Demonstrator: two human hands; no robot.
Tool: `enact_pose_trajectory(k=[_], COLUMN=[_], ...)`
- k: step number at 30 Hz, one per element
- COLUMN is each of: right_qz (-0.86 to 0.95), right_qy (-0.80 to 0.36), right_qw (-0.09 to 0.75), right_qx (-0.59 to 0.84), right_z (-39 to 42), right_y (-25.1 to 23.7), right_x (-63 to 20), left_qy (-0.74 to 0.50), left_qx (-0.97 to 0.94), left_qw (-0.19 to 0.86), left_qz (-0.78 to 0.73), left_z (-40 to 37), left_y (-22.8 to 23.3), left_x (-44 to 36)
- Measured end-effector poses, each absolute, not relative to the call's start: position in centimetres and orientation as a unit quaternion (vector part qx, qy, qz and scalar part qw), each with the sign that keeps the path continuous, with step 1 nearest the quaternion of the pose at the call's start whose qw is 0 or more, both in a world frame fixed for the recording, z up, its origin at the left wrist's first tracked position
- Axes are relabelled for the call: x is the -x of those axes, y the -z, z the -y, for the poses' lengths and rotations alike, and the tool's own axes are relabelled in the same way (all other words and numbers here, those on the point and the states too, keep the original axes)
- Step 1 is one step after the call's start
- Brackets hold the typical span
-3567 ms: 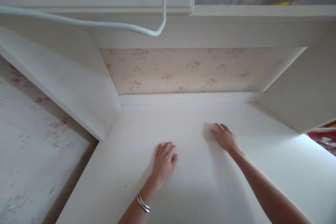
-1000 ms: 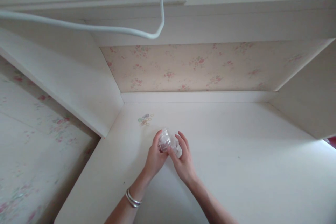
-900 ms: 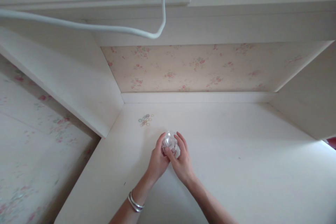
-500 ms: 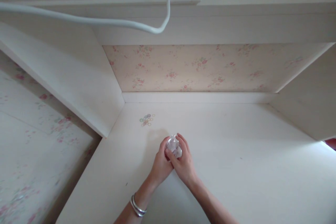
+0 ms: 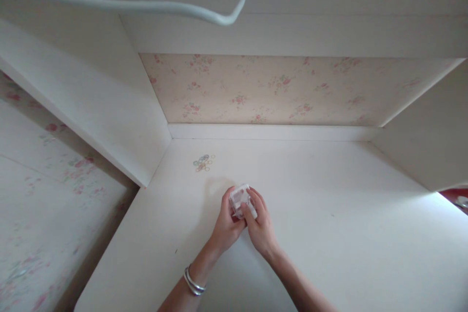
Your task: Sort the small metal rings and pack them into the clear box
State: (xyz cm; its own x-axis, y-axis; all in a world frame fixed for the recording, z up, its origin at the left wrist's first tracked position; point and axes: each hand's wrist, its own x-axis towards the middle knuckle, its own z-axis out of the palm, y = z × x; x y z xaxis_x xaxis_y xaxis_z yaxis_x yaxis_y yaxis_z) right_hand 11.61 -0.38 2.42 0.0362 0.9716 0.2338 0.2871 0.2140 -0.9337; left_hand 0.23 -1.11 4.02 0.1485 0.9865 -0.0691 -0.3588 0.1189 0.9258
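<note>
Between my two hands is a small clear plastic box (image 5: 239, 197), held just above the white desk. My left hand (image 5: 227, 222) is closed round its left side and underside. On the right, my right hand (image 5: 261, 226) grips the box, with the thumb pressed on its near face and the fingers along the far right edge. What lies inside the box is too small to make out. Beyond my hands, to the left, a loose cluster of small coloured rings (image 5: 203, 163) lies on the desk.
The white desk top (image 5: 310, 195) runs back to a floral-papered wall (image 5: 237, 90). White side panels (image 5: 95, 87) close it in left and right. A white cable or tube (image 5: 146, 6) crosses overhead, in front of the cupboard. Something red (image 5: 455, 195) shows at the right edge.
The clear box has turned in my hands, so its flat square face now shows. My right thumb has shifted right on it. The whole view has tilted slightly down.
</note>
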Motion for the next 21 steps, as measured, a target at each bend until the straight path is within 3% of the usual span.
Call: enact_pose_trajectory(k=[21], right_qz=[0.438], right_qy=[-0.544], right_qw=[0.476], right_qx=[0.535], right_z=[-1.1], right_y=[-2.7], right_x=[-13.0], left_qy=[-0.472], left_qx=[-0.311], left_qw=[0.737], left_qz=[-0.371], left_z=[0.8], left_y=[-3.2], left_x=[1.3])
